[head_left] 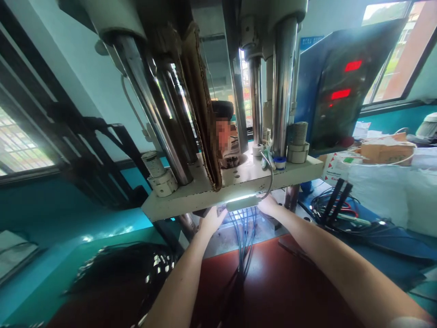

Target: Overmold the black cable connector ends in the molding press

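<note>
The left hand [212, 222] and right hand [268, 205] are held apart under a white machine platen [177, 200], their grip hidden. Between them, a bundle of cables [243, 237] is laid along a red bench mat [273, 278], running far beneath the platen.

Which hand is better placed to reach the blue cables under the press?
Probably the right hand: it reaches further under the press plate, close beside the blue cables. The left hand sits lower, nearer the plate's front edge.

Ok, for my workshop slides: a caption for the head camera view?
Left hand and right hand reach under a machine's cream plate, either side of blue cables.
</note>
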Available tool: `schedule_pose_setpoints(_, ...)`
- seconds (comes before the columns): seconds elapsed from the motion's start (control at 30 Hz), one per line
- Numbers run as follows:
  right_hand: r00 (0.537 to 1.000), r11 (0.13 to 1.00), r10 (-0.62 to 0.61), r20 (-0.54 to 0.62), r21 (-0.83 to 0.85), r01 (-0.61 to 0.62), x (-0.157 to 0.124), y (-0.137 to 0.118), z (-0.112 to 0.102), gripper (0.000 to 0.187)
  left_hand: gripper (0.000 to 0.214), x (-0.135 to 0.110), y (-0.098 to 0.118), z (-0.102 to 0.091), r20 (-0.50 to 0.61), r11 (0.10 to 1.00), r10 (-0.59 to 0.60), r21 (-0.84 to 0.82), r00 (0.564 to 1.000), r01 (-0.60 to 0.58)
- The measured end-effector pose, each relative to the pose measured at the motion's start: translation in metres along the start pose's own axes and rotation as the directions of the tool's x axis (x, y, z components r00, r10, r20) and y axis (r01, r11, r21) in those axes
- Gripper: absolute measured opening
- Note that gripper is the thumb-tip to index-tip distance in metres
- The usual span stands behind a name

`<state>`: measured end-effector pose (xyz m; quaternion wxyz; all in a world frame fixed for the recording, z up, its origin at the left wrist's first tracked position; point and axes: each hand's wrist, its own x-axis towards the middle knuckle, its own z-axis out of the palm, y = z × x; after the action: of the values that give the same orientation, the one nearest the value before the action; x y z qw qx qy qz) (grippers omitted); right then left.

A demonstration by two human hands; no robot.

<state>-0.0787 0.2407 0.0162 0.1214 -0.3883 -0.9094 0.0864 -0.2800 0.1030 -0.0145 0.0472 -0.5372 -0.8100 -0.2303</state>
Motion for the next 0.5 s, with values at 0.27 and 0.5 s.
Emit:
schedule_pose_setpoints(0.27, 0.999, 1.0, 0.012, -0.031, 0.01, -0.012, -0.003, -0.007, -0.003, 0.023, 0.044, -0.002, 0.013, -0.009, -0.005, 0.999, 0.027, 0.039, 1.0, -0.027)
schedule_pose_setpoints(0.5, 1.0, 1.0, 0.006, -0.009, -0.003, -0.006, -0.002, -0.003, 0.003, 0.008, 0.04, -0.002, 0.019, -0.016, 0.013, 0.998, -0.034, 0.053, 0.999, 0.034)
